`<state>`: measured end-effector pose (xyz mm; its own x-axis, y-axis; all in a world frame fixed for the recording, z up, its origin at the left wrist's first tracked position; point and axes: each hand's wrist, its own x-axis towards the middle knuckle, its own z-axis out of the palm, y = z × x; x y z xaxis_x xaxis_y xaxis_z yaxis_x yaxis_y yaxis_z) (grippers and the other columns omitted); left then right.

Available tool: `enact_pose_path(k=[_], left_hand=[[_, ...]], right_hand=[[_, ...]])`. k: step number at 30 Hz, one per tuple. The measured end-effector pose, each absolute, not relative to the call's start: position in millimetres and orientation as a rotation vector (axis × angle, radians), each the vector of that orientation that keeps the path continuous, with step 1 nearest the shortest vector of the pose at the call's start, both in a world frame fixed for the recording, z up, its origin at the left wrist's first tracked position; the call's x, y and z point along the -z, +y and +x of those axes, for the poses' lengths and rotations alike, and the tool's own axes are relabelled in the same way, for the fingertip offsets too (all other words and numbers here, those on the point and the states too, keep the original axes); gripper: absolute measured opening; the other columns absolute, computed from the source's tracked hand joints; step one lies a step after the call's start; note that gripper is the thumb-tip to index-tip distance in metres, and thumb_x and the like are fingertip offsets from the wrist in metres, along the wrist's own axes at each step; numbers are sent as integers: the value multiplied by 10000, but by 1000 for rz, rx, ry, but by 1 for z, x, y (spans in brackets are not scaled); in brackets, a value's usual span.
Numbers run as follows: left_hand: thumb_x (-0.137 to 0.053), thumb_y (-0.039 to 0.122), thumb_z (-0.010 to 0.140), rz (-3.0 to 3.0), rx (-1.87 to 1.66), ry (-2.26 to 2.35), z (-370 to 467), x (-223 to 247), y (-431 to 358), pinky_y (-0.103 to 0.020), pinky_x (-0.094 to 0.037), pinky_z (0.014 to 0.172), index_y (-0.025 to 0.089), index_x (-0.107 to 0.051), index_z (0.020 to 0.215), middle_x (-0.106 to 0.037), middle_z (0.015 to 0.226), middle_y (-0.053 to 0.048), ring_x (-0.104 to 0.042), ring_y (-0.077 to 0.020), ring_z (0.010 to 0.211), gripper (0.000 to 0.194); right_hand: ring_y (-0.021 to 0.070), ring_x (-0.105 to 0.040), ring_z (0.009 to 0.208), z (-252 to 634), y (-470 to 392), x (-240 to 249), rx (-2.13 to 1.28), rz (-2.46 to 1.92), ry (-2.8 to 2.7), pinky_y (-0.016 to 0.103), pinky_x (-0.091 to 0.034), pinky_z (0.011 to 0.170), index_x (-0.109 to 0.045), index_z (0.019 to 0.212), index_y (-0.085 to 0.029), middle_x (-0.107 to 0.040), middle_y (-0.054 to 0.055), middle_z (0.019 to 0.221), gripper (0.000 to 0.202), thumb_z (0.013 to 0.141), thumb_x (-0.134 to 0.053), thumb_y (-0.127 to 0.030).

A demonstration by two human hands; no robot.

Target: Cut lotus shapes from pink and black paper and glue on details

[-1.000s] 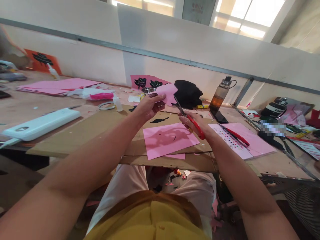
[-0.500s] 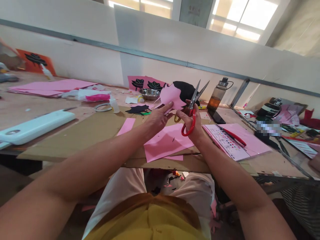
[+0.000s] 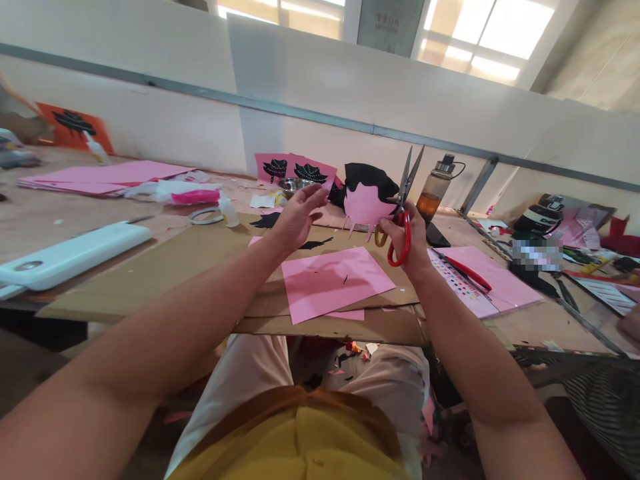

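My right hand (image 3: 406, 240) grips red-handled scissors (image 3: 406, 190), blades pointing up and slightly apart. Between its thumb and fingers it also pinches a pink paper cutout (image 3: 369, 203) with a jagged edge and thin strips hanging down. A black paper piece (image 3: 370, 177) shows just behind the cutout; whether my hand holds it too I cannot tell. My left hand (image 3: 299, 217) hovers left of the cutout, fingers stretched out and apart, holding nothing. Below lies a pink sheet (image 3: 335, 283) on brown cardboard (image 3: 165, 277), with a black scrap (image 3: 316, 244) beyond it.
A metal bowl (image 3: 295, 185) and pink cards with black leaf shapes (image 3: 310, 172) stand by the wall. At right are a bottle (image 3: 436, 190), a phone (image 3: 437, 235) and a red-handled tool (image 3: 467, 272) on pink sheets. A pale blue device (image 3: 75, 250) lies at left.
My left hand has let go of the pink cutout and moved left. My right hand has shifted right with the scissors and now holds the cutout, whose hanging strips have come into view.
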<state>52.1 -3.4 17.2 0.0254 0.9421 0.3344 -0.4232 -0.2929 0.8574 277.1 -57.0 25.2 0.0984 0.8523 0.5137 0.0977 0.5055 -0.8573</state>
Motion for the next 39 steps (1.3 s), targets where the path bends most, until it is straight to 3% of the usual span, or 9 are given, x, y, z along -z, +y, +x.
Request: enact_pose_path(k=[5,9,12,15,20,24,27,34,39], left_hand=[[-999,301,627,1625,-1479,703,51,-26,-17,-357,-477,1100,256,-750,1199,-702,1460,-115,-578,-322,1423,626],[-1020,143,547,1780,-1350,699,53,-35,-27,-395,-429,1172,253,-752,1281,-719,1429,-129,-582,-345,1436,789],[-1026,152,557,1813,-1253,629,52,-38,-24,-371,-468,1117,240,-744,1323,-783,1211,-113,-673,-305,1282,821],[-1025,245,599,1878,-1212,588,52,-37,-18,-324,-527,973,239,-780,1270,-772,1100,-78,-705,-260,1105,714],[-1024,322,604,1899,-1187,660,52,-36,-20,-294,-512,726,213,-819,910,-723,890,-34,-648,-204,833,384],[-1045,345,570,1660,-1210,710,50,-37,-24,-293,-470,621,201,-708,679,-648,713,-10,-622,-187,696,382],[-1058,371,544,1429,-1205,680,47,-36,-23,-293,-463,603,181,-730,714,-678,725,-27,-614,-166,644,415],[-1057,389,550,1289,-1115,560,43,-38,-27,-259,-486,627,155,-761,798,-717,790,-36,-624,-140,678,452],[-1028,334,562,1309,-1115,583,43,-42,-32,-257,-489,625,161,-733,794,-696,753,-18,-602,-131,654,413]], right_hand=[[150,-565,626,271,-63,-27,-708,-969,-1440,287,-487,551,-657,1027,-261,-631,-39,744,395,647,-761,-259],[142,-548,598,263,-75,-29,-734,-977,-1588,292,-471,544,-688,1068,-257,-643,-43,736,403,669,-728,-220],[134,-530,589,258,-82,-31,-766,-923,-1627,286,-455,535,-682,1095,-258,-632,-47,738,395,706,-748,-242],[140,-533,604,255,-84,-32,-790,-848,-1638,293,-463,538,-670,1080,-258,-599,-45,743,379,722,-792,-276],[149,-534,613,254,-86,-34,-767,-809,-1645,309,-459,550,-657,1119,-265,-599,-39,761,414,756,-846,-333],[167,-602,707,256,-87,-35,-728,-809,-1618,333,-506,654,-658,1123,-257,-659,-16,831,363,788,-785,-315],[187,-655,784,262,-82,-33,-797,-817,-1604,343,-530,698,-655,1154,-249,-689,2,889,350,823,-722,-341],[161,-644,636,273,-67,-23,-988,-879,-1715,341,-571,643,-591,932,-215,-655,0,784,243,883,-697,-428],[158,-628,561,273,-68,-20,-903,-977,-1807,300,-516,539,-611,963,-202,-626,-8,712,267,898,-677,-452]])
